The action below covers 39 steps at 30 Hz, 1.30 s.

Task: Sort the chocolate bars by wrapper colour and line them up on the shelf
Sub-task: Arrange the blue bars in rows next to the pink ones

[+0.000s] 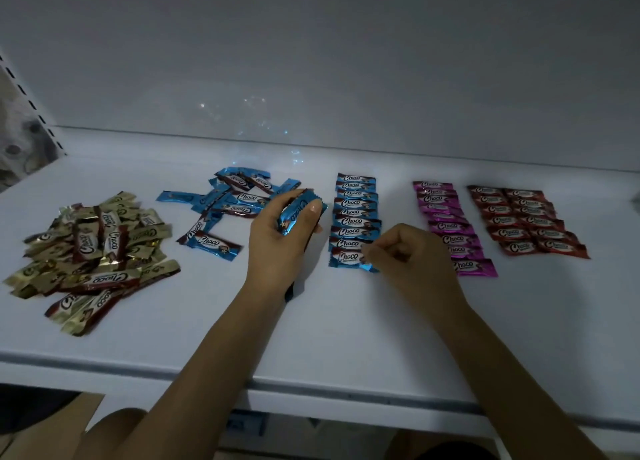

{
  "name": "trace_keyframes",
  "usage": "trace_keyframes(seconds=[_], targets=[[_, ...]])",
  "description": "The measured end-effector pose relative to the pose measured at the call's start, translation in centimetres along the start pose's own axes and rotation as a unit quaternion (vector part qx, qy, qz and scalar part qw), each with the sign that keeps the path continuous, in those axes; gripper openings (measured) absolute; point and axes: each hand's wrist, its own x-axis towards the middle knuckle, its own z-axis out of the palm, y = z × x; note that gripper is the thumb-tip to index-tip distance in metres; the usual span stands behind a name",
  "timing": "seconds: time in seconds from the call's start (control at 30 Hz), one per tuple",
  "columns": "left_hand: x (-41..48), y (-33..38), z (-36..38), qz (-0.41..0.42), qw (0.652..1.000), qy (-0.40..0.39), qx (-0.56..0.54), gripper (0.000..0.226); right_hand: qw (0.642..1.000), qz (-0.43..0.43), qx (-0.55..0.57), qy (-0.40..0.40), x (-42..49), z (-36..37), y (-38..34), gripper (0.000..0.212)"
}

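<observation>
My left hand (277, 241) grips a few blue-wrapped chocolate bars (298, 213) above the white shelf (311, 338). My right hand (405, 255) has its fingers curled and pinches the right end of the nearest bar (349, 260) in a neat column of blue bars (355, 213). A loose heap of blue bars (232, 206) lies left of my left hand. Further left sits a pile of gold bars (93, 251). Right of the blue column lie a pink column (450, 224) and a double column of red bars (526, 220).
The shelf's front edge (311, 387) runs below my forearms. A white back wall (311, 61) closes the shelf behind the bars. A slotted upright (31, 103) stands at the far left. Bare shelf surface lies in front of the rows.
</observation>
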Motion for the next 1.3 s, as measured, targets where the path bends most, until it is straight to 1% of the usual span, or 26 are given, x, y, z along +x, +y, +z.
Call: trace_keyframes(seconds=[0.1, 0.23, 0.37, 0.5, 0.57, 0.6, 0.67, 0.7, 0.73, 0.8, 0.9, 0.97, 1.03, 1.1, 1.13, 1.23, 1.3], targets=[[-0.1, 0.2, 0.0, -0.002, 1.0, -0.002, 0.007, 0.015, 0.994, -0.009, -0.111, -0.011, 0.0, 0.1, 0.5, 0.015], [-0.2, 0.3, 0.0, -0.008, 1.0, -0.007, 0.008, 0.015, 0.981, -0.04, -0.19, -0.01, 0.0, 0.2, 0.6, 0.012], [-0.4, 0.6, 0.1, -0.002, 1.0, -0.022, 0.018, 0.012, 0.975, -0.068, -0.209, 0.008, 0.2, 0.3, 0.9, 0.017], [-0.6, 0.8, 0.2, 0.015, 0.999, -0.041, 0.022, 0.013, 0.974, -0.078, -0.213, 0.022, 0.2, 0.1, 1.0, 0.009], [-0.9, 1.0, 0.4, 0.03, 0.998, -0.058, 0.023, 0.014, 0.982, -0.085, -0.165, 0.034, 0.0, 0.2, 0.4, 0.01], [-1.0, 1.0, 0.5, 0.037, 0.997, -0.069, 0.024, 0.016, 0.99, -0.086, -0.104, 0.033, -0.1, 0.2, -0.2, 0.012], [-1.0, 1.0, 0.5, 0.049, 0.994, -0.095, 0.026, 0.018, 0.997, -0.063, 0.046, 0.001, -0.5, 0.5, -1.4, 0.018], [-1.0, 0.8, 0.4, 0.056, 0.992, -0.108, 0.032, 0.019, 0.994, -0.044, 0.098, -0.023, -0.7, 0.6, -1.9, 0.021], [-1.0, 0.6, 0.4, 0.066, 0.989, -0.121, 0.046, 0.019, 0.99, -0.027, 0.127, -0.047, -0.8, 0.8, -2.2, 0.023], [-1.1, 0.3, 0.2, 0.089, 0.982, -0.144, 0.078, 0.023, 0.985, -0.014, 0.153, -0.08, -0.7, 1.0, -2.4, 0.027], [-1.3, 0.0, 0.1, 0.107, 0.973, -0.171, 0.109, 0.028, 0.981, -0.008, 0.172, -0.089, -0.5, 0.7, -2.3, 0.027], [-1.1, 0.1, 0.0, 0.107, 0.972, -0.179, 0.109, 0.028, 0.975, -0.003, 0.199, -0.098, -0.5, 0.4, -2.3, 0.025], [-0.8, 0.5, 0.2, 0.089, 0.978, -0.173, 0.079, 0.026, 0.968, 0.002, 0.224, -0.111, -0.5, 0.4, -2.3, 0.019], [-0.5, 0.9, 0.3, 0.052, 0.986, -0.156, 0.03, 0.022, 0.967, 0.001, 0.231, -0.105, -0.5, 0.6, -2.3, 0.009], [-0.3, 1.1, 0.2, 0.043, 0.987, -0.153, 0.025, 0.021, 0.968, 0.005, 0.231, -0.098, -0.4, 0.7, -2.2, 0.007], [-0.1, 1.2, -0.7, 0.044, 0.984, -0.153, 0.081, 0.018, 0.97, 0.02, 0.224, -0.091, -0.4, 0.8, -2.1, 0.01], [-0.1, 1.1, -1.3, 0.03, 0.987, -0.133, 0.09, 0.016, 0.971, 0.031, 0.217, -0.094, -0.4, 0.7, -2.1, 0.01]])
